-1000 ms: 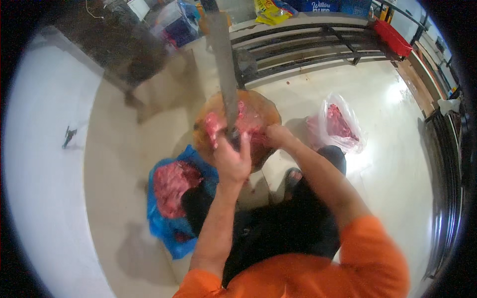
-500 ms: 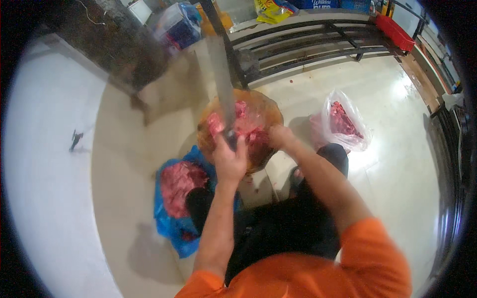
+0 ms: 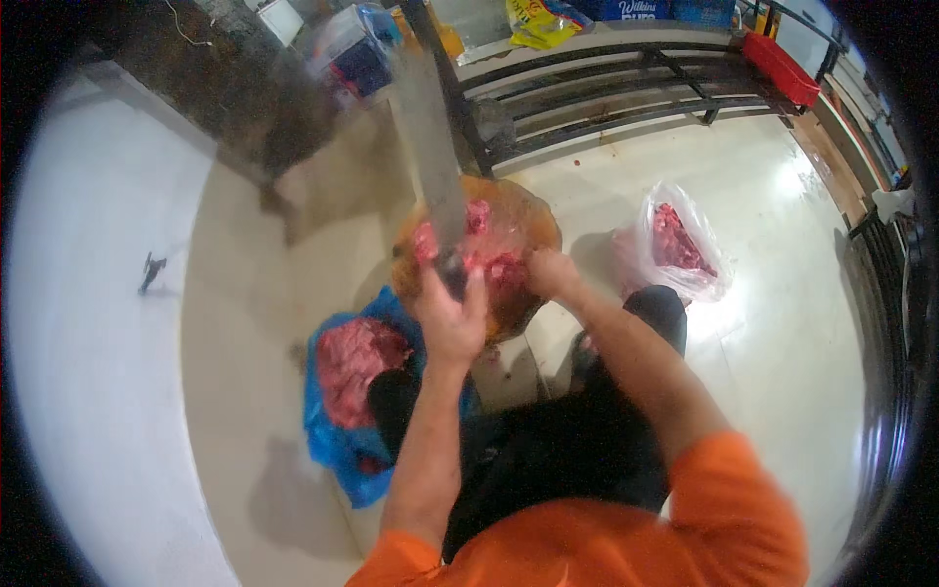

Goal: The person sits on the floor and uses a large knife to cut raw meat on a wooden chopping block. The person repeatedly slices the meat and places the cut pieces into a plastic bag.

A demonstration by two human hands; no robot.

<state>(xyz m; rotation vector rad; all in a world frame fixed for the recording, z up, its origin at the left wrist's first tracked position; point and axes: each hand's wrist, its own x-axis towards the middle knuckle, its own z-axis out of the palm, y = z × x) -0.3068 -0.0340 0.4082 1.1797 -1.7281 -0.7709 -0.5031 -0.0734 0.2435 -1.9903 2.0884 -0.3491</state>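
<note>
My left hand (image 3: 452,315) grips the handle of a long cleaver (image 3: 428,147), whose broad grey blade is raised and blurred above a round wooden chopping block (image 3: 528,220). Pieces of red raw meat (image 3: 489,262) lie on the block. My right hand (image 3: 550,272) rests on the meat at the block's near right side, fingers curled on a piece. Both forearms come up from an orange shirt at the lower edge.
A blue plastic bag (image 3: 337,445) holding cut red meat (image 3: 350,357) lies on the floor at my left. A clear plastic bag with meat (image 3: 675,245) sits to the right. A dark metal rack (image 3: 626,88) stands behind the block. The floor is pale tile.
The cleaver stays lifted in my left hand and has swung slightly with the blade blurred. My right hand remains on the meat on the block.
</note>
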